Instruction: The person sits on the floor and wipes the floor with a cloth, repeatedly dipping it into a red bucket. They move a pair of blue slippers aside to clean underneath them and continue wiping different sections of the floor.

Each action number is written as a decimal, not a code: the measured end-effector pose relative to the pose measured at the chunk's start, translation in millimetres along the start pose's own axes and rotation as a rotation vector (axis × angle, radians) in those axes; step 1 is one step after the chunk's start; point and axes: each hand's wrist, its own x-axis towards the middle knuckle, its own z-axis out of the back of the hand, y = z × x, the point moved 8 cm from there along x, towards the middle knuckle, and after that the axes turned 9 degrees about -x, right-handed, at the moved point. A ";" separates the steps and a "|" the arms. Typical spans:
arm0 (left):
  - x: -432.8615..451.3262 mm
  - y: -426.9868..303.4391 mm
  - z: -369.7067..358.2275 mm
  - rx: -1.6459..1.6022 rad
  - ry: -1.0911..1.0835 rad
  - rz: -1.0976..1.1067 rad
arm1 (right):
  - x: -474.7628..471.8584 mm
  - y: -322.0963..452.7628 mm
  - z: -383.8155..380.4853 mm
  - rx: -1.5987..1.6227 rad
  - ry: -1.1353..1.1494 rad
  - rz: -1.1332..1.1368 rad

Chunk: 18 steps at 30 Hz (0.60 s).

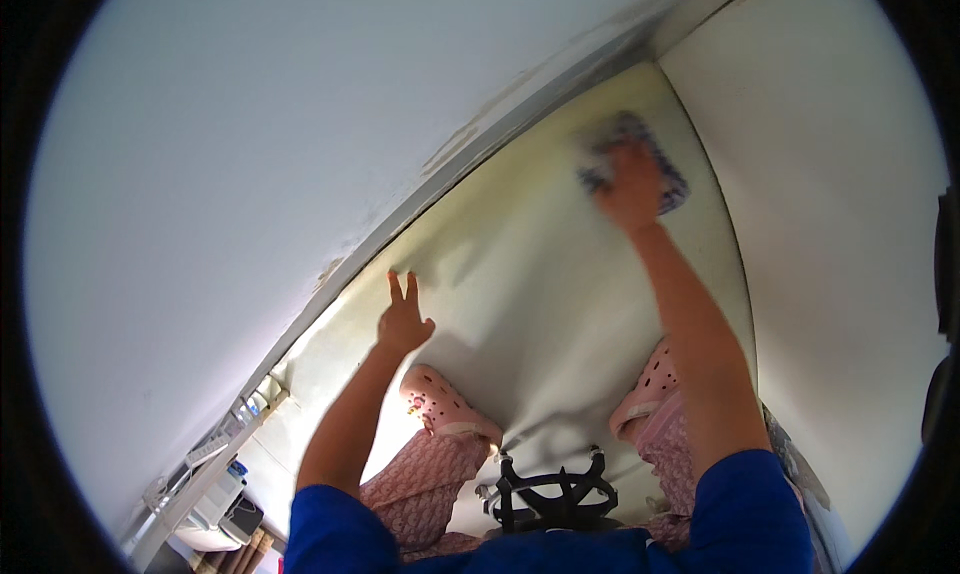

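My right hand [634, 184] presses on a dark blue and white patterned cloth [673, 188], which lies on the pale floor [555, 274] toward the corner. Both hand and cloth are blurred. To the left, my left hand [403, 320] has two fingers stretched toward the foot of the wall and its thumb apart, with nothing in it. Whether its fingertips touch the floor I cannot tell. Pink clogs are on my feet, the left one [442, 401] just below my left hand and the right one [654, 375] beside my right forearm.
A white wall [225, 161] with peeling paint along its base runs diagonally at left; another wall [832, 199] stands at right. The black wheeled base of a chair [559, 495] is between my legs. At lower left, a shelf [210, 473] holds small items, with a white container [214, 510] beneath.
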 end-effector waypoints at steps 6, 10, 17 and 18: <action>-32.1 43.7 49.0 -0.283 -0.107 -0.090 | -126.3 286.8 -53.0 0.568 0.060 0.331; -57.3 48.7 44.4 -0.357 -0.087 -0.086 | -185.7 351.5 -61.3 0.451 0.292 0.734; -45.4 32.6 2.6 -0.359 0.149 -0.117 | -28.2 55.4 0.6 0.156 0.063 0.192; -43.7 25.1 1.0 -0.335 0.155 -0.119 | -16.6 9.5 22.6 0.129 -0.032 0.092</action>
